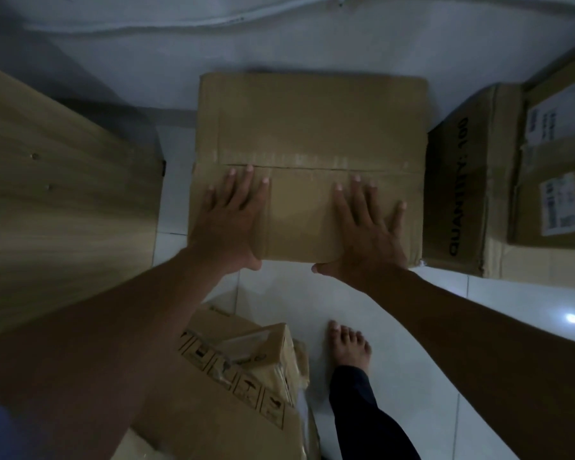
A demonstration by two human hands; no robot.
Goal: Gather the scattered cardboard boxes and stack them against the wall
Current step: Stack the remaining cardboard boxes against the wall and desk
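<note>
A large brown cardboard box (312,127) stands on the white tile floor with its far side against the pale wall. My left hand (229,220) lies flat on the near left part of its top, fingers straight, thumb hooked over the near edge. On the near right part rests my right hand (365,227), fingers spread and straight, thumb under the near edge. To the right another box printed "QUANTITY: 100" (472,200) touches the first, with a smaller labelled box (555,180) on top. A worn, taped box (246,376) sits low beside my left arm.
A wooden panel (57,194) fills the left side, close to the big box. My bare right foot (349,346) stands on the glossy tiles (412,327) in front of the box. Cables run along the wall (279,38) at the top.
</note>
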